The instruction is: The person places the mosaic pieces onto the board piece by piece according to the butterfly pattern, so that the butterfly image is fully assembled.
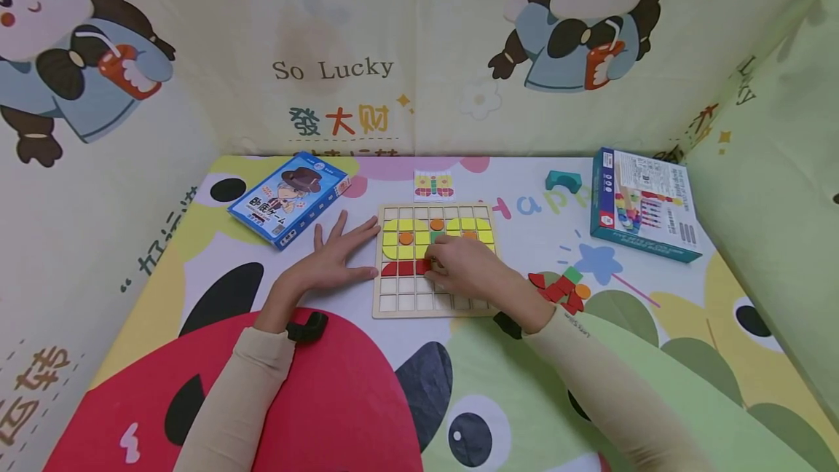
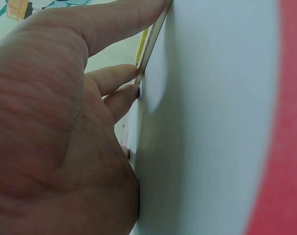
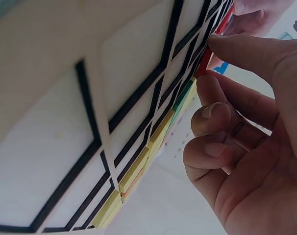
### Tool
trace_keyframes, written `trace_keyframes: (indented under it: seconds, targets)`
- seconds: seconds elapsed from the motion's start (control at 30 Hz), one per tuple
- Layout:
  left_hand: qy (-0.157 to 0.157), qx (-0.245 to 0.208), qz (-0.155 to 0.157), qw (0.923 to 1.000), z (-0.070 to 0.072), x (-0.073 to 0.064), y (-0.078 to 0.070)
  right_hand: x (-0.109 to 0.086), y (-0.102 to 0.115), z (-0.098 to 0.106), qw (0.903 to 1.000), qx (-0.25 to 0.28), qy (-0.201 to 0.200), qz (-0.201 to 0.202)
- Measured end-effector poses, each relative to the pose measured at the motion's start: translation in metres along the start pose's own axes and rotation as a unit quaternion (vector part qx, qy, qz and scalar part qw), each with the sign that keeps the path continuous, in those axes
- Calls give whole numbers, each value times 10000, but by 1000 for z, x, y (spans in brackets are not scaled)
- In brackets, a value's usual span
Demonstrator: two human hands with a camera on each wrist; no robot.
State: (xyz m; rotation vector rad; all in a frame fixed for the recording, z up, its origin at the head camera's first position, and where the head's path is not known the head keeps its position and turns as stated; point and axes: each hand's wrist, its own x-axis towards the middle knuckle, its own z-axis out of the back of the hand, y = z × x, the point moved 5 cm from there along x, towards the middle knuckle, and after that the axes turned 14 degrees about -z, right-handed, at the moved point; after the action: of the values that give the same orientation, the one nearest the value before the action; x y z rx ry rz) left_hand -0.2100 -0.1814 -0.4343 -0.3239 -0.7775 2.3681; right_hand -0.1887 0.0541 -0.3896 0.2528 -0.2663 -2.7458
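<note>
A wooden grid board lies on the table, its upper rows filled with yellow, orange and green tiles. Below them runs a short row of red tiles. My left hand lies at the board's left side with fingers spread, thumb and fingertips touching its edge. Over the middle of the board, my right hand pinches a red tile between thumb and index finger at the end of the red row. The other fingers of that hand are curled in.
A small butterfly pattern card lies behind the board. Loose tiles, mostly red, are by the right forearm. A blue game box is at the left; a teal box and a teal arch block are at the right.
</note>
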Motion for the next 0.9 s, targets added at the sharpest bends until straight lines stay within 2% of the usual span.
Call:
trace_keyframes:
  seconds: [0.3, 0.47, 0.63, 0.9]
  targets:
    - [-29, -89, -54, 9999, 1, -1, 0, 0, 1, -2, 9999, -77, -32, 87]
    - [-27, -91, -38, 9999, 0, 0, 1, -2, -4, 2, 10000, 56, 1, 44]
    - [-22, -42, -4, 10000, 0, 0, 0, -12, -25, 10, 9996, 210, -85, -179]
    - [-6, -1, 3, 10000, 1, 0, -1, -43, -72, 26, 9970, 406, -64, -655]
